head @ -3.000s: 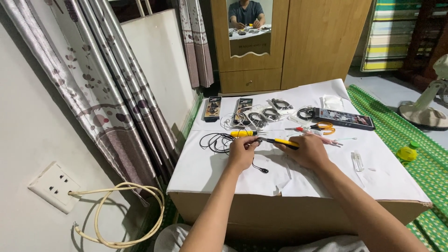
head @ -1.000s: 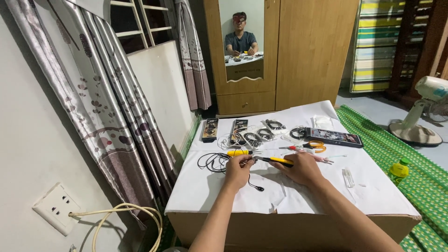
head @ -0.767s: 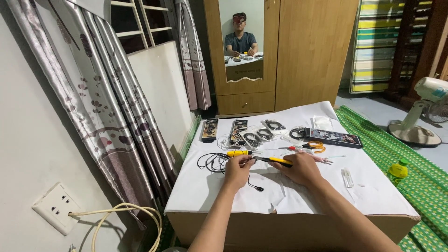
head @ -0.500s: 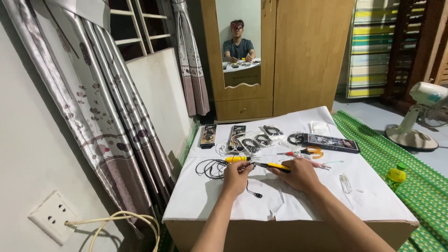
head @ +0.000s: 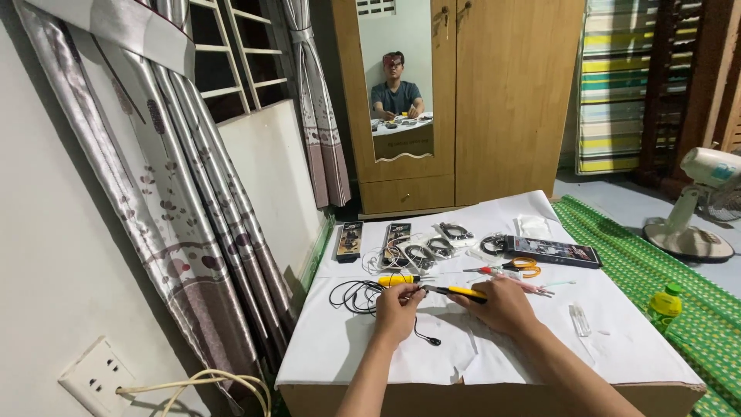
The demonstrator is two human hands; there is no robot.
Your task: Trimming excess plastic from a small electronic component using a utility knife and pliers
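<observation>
My left hand (head: 397,311) pinches a thin black earphone cable (head: 356,296), whose coil lies to the left and whose earbud end (head: 434,340) trails toward me. My right hand (head: 503,303) holds a yellow-handled tool (head: 457,291) with its dark tip pointing left at the cable by my left fingers. A second yellow-handled tool (head: 400,280) lies just beyond my left hand. Both hands rest on the white paper-covered table (head: 324,347).
Packaged cables (head: 426,249), two dark boxes (head: 349,241), orange scissors (head: 523,266), a long dark box (head: 553,252) and a small clear piece (head: 580,319) lie on the table. A green bottle (head: 664,306) and fan (head: 698,208) stand right. A wardrobe mirror (head: 395,77) faces me; curtain (head: 185,216) and wall socket (head: 96,374) are left.
The view has tilted upward, showing more of the wardrobe and mirror. My hands stay in the same spot on the cable and tool.
</observation>
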